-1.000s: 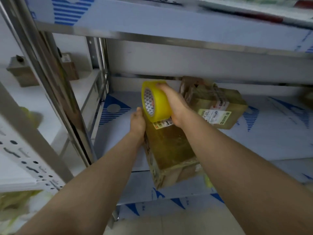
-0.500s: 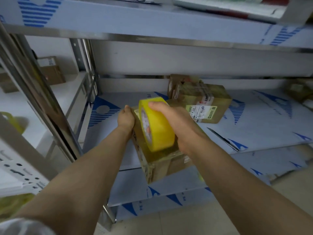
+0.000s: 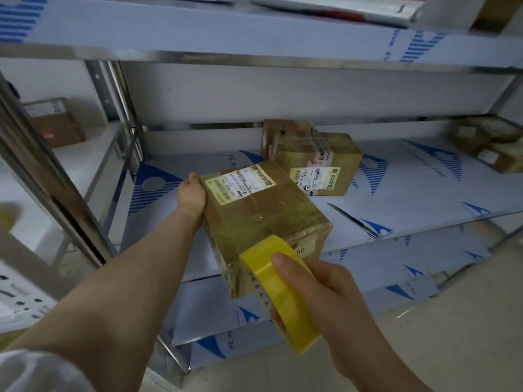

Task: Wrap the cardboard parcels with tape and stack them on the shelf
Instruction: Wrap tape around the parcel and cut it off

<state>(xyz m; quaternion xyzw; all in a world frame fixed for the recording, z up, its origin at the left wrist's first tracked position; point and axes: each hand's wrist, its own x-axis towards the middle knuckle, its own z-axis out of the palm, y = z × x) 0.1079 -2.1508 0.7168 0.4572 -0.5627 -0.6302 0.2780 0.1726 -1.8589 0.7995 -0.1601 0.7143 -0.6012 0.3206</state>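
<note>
Left hand [image 3: 192, 195] grips parcel [image 3: 263, 216], fingers hidden behind it; right hand [image 3: 325, 295] clutches tape roll [image 3: 291, 306].

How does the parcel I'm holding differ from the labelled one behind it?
The held parcel is gripped by the left hand and juts past the shelf edge; the shelf parcel lies fully on it, untouched. The held parcel's label is on top; the shelf parcel's faces front. The tape roll in the right hand is at the held parcel's near end, away from the shelf parcel. Both are brown cardboard, glossy with tape.
</note>
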